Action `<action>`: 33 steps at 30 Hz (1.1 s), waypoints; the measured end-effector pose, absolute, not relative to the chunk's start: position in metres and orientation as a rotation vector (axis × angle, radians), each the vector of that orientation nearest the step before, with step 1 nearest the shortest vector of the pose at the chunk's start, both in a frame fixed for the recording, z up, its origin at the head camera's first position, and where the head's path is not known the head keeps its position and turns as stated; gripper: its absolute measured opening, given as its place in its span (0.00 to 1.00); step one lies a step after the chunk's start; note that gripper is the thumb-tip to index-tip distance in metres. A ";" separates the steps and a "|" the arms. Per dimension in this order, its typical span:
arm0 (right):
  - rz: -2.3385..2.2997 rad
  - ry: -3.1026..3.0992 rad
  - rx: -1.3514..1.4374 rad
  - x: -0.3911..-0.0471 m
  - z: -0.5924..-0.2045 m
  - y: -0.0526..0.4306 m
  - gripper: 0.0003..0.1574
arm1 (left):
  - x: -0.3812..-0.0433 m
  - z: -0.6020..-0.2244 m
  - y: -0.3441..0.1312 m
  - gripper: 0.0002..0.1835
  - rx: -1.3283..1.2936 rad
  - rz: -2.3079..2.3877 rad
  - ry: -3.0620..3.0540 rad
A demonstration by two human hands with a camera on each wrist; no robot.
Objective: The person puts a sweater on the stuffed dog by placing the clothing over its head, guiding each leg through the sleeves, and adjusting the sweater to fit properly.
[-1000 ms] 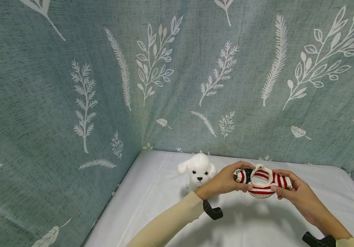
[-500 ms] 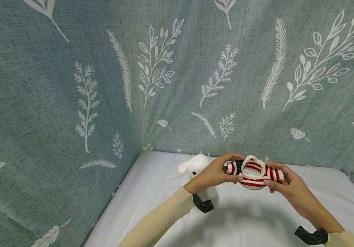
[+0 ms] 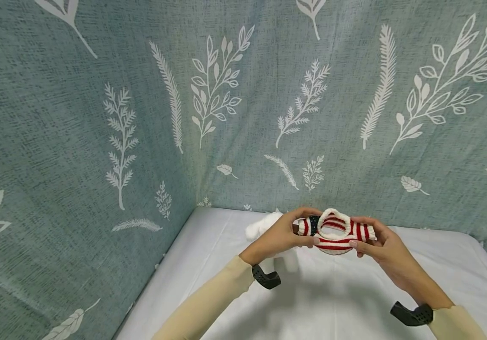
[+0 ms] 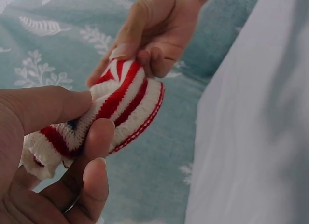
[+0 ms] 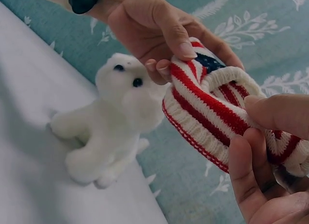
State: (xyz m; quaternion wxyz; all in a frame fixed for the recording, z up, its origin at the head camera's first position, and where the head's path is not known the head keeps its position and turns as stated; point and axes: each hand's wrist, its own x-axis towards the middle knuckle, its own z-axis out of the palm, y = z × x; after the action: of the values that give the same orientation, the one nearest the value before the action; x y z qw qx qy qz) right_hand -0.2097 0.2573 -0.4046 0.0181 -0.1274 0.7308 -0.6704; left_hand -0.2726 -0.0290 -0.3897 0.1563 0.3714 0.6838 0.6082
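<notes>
A small knitted sweater (image 3: 334,243) with red and white stripes, a navy patch and a white ribbed neckline is held up above the table by both hands. My left hand (image 3: 288,232) pinches its navy shoulder side, thumb in front and fingers behind. On the opposite side, my right hand (image 3: 381,243) pinches the striped shoulder near the sleeve. The neck opening faces up toward the head view. Behind my left hand stands a white plush dog (image 5: 118,118), mostly hidden in the head view but plain in the right wrist view, its head near the sweater's hem.
A white cloth covers the table (image 3: 209,264). Green fabric walls (image 3: 243,118) with white leaf prints rise at the back and on the left. Each wrist wears a black band mount (image 3: 266,277).
Both hands have carried the sweater left and slightly up, toward the plush dog. My left hand and forearm now cover most of the dog in the head view.
</notes>
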 end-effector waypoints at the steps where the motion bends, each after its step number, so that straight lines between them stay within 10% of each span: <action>1: -2.085 2.263 -0.400 -0.211 -0.404 0.255 0.36 | -0.273 -0.389 -0.031 0.32 1.057 1.740 1.966; 33: -2.149 2.099 -0.624 -0.244 -0.393 0.191 0.36 | -0.279 -0.378 -0.103 0.30 0.911 1.773 2.142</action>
State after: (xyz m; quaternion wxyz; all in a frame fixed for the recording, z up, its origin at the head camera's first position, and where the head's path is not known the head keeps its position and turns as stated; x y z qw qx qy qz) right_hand -0.2441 0.1913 -0.3930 0.0369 -0.2031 0.6837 -0.7000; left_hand -0.2786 -0.1028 -0.3776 0.1074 0.3097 0.7279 0.6023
